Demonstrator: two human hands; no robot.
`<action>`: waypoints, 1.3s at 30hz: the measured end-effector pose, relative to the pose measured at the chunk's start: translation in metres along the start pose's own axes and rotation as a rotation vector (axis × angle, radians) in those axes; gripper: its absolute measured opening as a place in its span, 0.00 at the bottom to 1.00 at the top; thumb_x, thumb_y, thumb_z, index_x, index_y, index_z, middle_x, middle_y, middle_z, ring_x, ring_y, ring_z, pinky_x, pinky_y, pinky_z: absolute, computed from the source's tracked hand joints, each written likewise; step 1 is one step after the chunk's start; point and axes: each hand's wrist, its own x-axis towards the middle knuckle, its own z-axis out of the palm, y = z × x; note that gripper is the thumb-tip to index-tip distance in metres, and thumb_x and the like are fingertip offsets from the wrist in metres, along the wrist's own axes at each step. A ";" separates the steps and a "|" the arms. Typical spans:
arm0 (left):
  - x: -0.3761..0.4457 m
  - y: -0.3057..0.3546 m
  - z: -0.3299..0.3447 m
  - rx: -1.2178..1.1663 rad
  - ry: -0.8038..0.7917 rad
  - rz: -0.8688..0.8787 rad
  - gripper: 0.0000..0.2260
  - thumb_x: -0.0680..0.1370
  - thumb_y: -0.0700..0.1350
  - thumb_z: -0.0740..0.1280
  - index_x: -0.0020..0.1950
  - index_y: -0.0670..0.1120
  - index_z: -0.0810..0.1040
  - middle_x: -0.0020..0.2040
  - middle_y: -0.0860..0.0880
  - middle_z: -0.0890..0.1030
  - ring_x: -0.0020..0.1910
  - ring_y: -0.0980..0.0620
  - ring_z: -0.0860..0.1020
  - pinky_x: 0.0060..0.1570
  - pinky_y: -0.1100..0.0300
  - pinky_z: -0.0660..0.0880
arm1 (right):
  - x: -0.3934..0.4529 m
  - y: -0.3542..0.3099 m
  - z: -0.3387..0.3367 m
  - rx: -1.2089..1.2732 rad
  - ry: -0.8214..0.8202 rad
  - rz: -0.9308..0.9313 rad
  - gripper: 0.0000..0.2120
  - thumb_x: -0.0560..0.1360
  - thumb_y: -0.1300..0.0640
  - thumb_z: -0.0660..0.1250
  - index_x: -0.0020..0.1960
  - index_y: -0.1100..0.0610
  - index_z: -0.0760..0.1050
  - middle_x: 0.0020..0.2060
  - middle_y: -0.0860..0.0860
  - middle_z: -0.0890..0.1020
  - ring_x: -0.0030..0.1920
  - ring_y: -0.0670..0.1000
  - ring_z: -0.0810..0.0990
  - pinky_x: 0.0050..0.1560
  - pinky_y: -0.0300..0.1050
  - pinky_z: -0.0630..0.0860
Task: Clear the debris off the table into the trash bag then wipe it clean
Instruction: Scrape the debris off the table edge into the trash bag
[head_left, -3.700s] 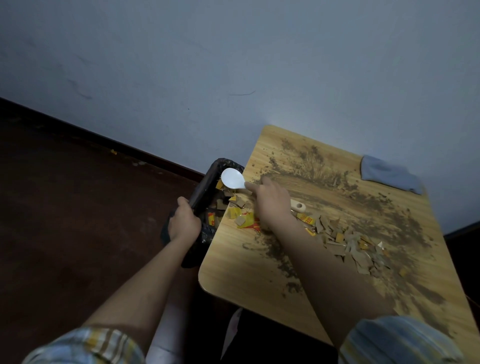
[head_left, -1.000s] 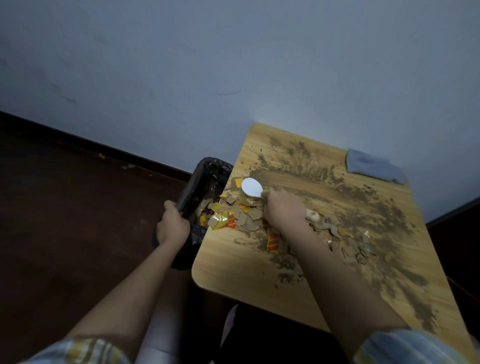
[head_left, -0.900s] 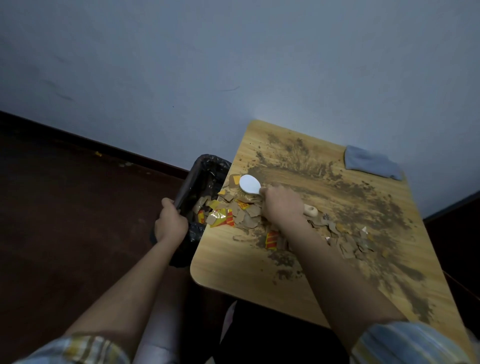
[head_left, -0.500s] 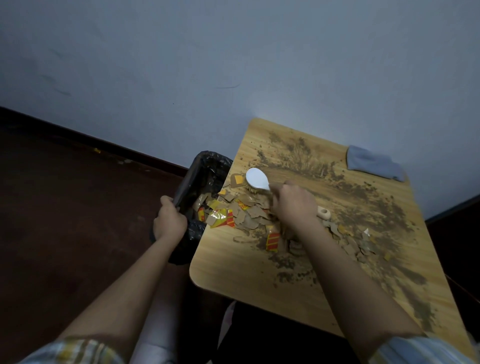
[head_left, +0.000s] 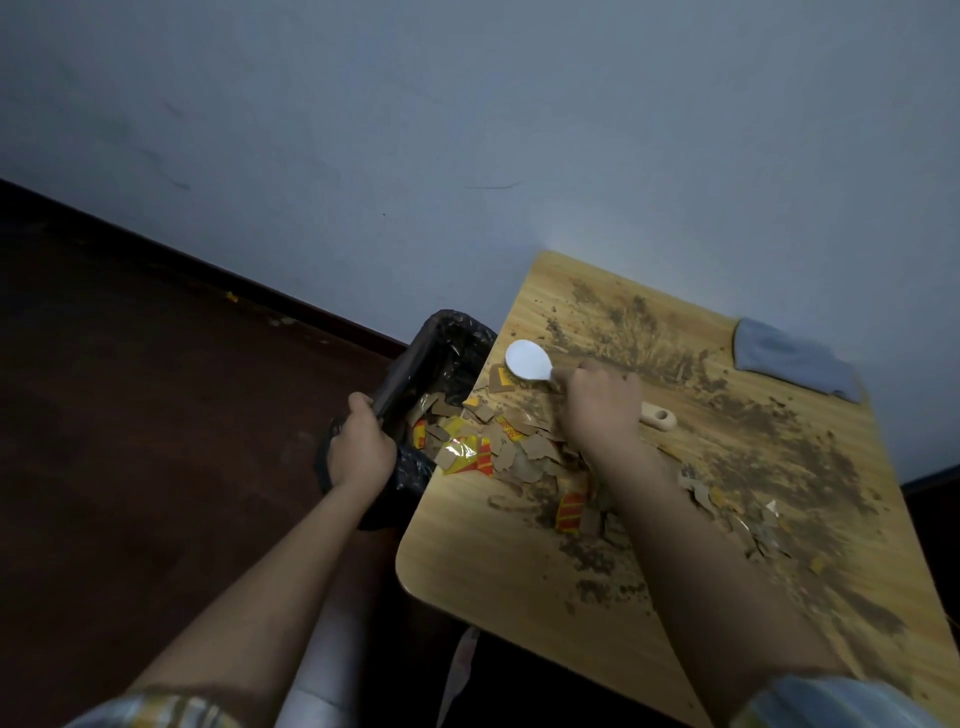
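Gripping a white brush (head_left: 529, 360) by its handle, your right hand (head_left: 602, 410) sits by the table's (head_left: 467, 540) left edge, bristle head toward the trash bag (head_left: 441, 343) and long axis along that edge toward the far wall; your left hand (head_left: 361, 447) clutches the bag's rim just beside the edge. Debris (head_left: 498, 447) heaped at that edge, cardboard scraps, wrappers and dirt, looks light and loose, likely to scatter, so sweep rather than pinch. A blue cloth (head_left: 789, 358) lies at the far right corner.

Scrap pile (head_left: 498, 447) crowding the surface's (head_left: 467, 551) left edge beside the trash bag (head_left: 452, 353), wall closing off the far side, bare wood lying open at the near-left corner, blue cloth (head_left: 789, 358) sitting well apart.
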 end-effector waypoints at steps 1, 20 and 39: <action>0.000 0.000 0.000 0.001 0.002 0.003 0.11 0.77 0.35 0.61 0.57 0.43 0.65 0.52 0.41 0.79 0.45 0.39 0.77 0.37 0.54 0.65 | 0.003 -0.006 -0.002 -0.003 -0.002 -0.024 0.17 0.78 0.61 0.59 0.64 0.47 0.75 0.54 0.52 0.77 0.53 0.56 0.77 0.53 0.50 0.65; -0.007 -0.010 0.001 0.039 -0.025 0.016 0.09 0.77 0.36 0.60 0.55 0.44 0.65 0.51 0.41 0.79 0.45 0.38 0.77 0.37 0.53 0.66 | -0.032 0.012 -0.006 -0.023 0.067 -0.177 0.16 0.80 0.53 0.61 0.65 0.41 0.74 0.56 0.47 0.80 0.59 0.52 0.77 0.70 0.56 0.55; -0.022 -0.009 -0.013 0.039 -0.047 -0.021 0.10 0.78 0.36 0.60 0.58 0.43 0.65 0.54 0.39 0.78 0.47 0.37 0.77 0.38 0.53 0.66 | -0.013 -0.054 -0.011 0.060 0.003 -0.079 0.18 0.77 0.62 0.63 0.62 0.44 0.76 0.52 0.50 0.77 0.57 0.55 0.75 0.63 0.56 0.61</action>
